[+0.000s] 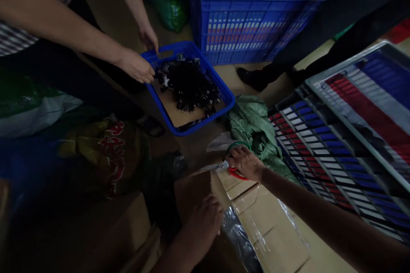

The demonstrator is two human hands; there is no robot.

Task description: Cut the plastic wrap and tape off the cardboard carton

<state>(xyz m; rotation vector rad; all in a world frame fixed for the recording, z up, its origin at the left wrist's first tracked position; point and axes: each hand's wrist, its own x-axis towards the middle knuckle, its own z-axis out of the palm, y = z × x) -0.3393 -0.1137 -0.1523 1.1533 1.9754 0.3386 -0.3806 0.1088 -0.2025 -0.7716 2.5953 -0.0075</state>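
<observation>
My right hand (245, 163) is closed around the handles of a pair of scissors (237, 174). One red handle loop shows under the fingers, and the short metal blades point left. A green ring-shaped edge shows just above this hand; I cannot tell whether it belongs to the scissors. Lower down, my left hand (205, 217) is curled at the edge of an upright cardboard box flap (192, 190), its grip partly hidden. To the right of that hand lie brown cardboard cartons (272, 239) under clear plastic wrap. The scissors are just above their far end.
Across from me, a co-worker's hands (137, 66) are at a blue basket (205, 130) with black parts inside. Stacked crates (250, 30) stand behind. A green woven sack (250, 123) and a striped rack (320, 153) are right; a printed bag (112, 153) lies left.
</observation>
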